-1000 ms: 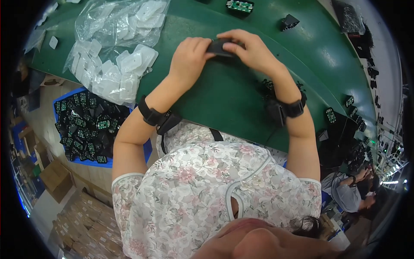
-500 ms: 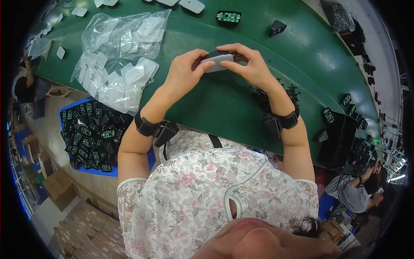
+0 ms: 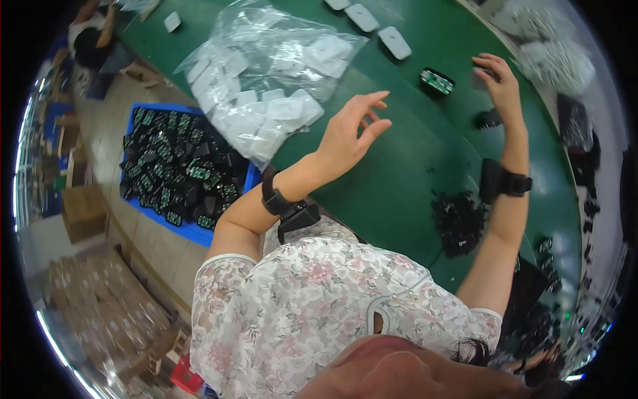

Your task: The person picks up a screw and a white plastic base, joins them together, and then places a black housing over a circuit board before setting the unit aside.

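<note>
Over the green table, my left hand [image 3: 352, 133] is open with its fingers apart and nothing in it. My right hand [image 3: 500, 86] reaches out to the far right, its thumb and fingers closed on a grey-and-black plastic case [image 3: 480, 78], mostly hidden by the fingers. Between the hands, beyond them, lies a black housing with a green circuit board [image 3: 437, 82]. A small black housing [image 3: 488, 120] sits just below my right hand. White plastic covers [image 3: 395, 43] lie at the far side.
A clear bag of white covers [image 3: 266, 93] lies left on the green table [image 3: 379, 193]. Small black parts [image 3: 458, 223] are heaped near my right forearm. Left of the table, a blue bin [image 3: 189, 231] holds many housings with circuit boards. Another person [image 3: 100, 46] sits far left.
Both hands were together on the case. My left hand has let go, and my right hand has carried the case away to the right. The view has shifted too.
</note>
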`<state>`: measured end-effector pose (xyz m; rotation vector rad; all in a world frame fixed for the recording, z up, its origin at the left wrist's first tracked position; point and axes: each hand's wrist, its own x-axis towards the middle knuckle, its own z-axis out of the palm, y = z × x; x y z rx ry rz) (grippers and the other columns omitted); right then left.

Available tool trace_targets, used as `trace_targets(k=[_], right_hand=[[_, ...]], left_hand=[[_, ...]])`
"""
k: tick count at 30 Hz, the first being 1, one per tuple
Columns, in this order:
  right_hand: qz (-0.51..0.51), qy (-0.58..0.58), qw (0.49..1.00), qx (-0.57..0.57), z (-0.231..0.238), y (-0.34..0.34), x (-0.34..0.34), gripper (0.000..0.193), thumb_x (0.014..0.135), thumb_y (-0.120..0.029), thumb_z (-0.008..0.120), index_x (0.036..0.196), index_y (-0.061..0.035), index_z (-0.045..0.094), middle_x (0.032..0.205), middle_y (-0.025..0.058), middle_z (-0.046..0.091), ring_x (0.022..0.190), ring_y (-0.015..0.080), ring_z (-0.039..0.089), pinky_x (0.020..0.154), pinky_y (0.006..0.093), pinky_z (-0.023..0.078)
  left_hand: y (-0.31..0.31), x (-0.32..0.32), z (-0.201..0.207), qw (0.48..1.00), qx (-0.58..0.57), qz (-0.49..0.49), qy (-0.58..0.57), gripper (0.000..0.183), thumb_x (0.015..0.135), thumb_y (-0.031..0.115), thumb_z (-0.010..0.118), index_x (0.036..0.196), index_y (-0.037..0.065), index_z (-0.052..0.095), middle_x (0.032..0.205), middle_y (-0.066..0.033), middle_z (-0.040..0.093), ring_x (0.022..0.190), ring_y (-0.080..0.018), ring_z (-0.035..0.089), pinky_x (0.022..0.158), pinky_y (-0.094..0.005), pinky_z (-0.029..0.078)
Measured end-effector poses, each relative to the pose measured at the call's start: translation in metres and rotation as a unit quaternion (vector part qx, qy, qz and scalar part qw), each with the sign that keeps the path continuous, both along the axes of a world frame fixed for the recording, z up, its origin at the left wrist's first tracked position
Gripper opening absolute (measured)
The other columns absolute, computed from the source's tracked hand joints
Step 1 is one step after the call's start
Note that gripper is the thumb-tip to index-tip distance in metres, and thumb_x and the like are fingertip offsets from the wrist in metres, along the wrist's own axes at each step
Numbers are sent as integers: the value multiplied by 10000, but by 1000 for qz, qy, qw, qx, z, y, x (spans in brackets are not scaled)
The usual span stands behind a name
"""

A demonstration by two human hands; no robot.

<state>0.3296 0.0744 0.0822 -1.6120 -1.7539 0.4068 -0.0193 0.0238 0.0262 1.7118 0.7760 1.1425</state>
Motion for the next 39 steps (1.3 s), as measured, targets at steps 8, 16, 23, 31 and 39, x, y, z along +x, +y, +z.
trace_targets(k=[8, 16, 23, 31, 39], right_hand=[[97, -56, 956, -270, 3, 60, 35, 309, 830, -56, 625, 1137, -72, 588, 1132, 24, 624, 1057, 150, 553, 927, 291, 432], [40, -31, 964, -262, 1, 55, 35, 357, 875, -194, 627, 1214, -95, 574, 1213, 26, 597, 1077, 155, 553, 942, 292, 420], [-68, -48, 994, -69, 20, 9, 31, 365, 908, -242, 613, 1237, -90, 572, 1196, 51, 604, 1103, 153, 557, 936, 296, 426], [-82, 13, 996, -37, 24, -84, -14, 280, 913, -184, 595, 1162, -58, 617, 1111, 29, 649, 996, 142, 603, 888, 267, 449], [-181, -18, 983, -23, -14, -158, -18, 159, 865, -153, 645, 986, -54, 677, 918, 7, 670, 766, 95, 560, 702, 241, 448]], left_hand=[[5, -110, 0, 963, 42, 247, 104, 228, 874, 71, 604, 1101, 48, 617, 953, -79, 634, 798, -155, 606, 679, -276, 480], [37, -141, -19, 917, 119, 224, 307, 197, 820, 70, 636, 1015, 42, 649, 996, -95, 633, 913, -270, 564, 782, -348, 476], [64, -130, -30, 888, 130, 164, 410, 312, 775, 143, 693, 1061, 35, 633, 1025, -105, 623, 971, -306, 540, 848, -379, 446], [139, -107, -72, 837, 282, 171, 436, 418, 853, 408, 618, 1066, 49, 637, 1024, -140, 628, 980, -333, 566, 812, -418, 472], [192, -93, -91, 749, 185, 215, 599, 415, 908, 417, 492, 1018, 48, 648, 1002, -181, 648, 923, -368, 616, 776, -445, 494]])
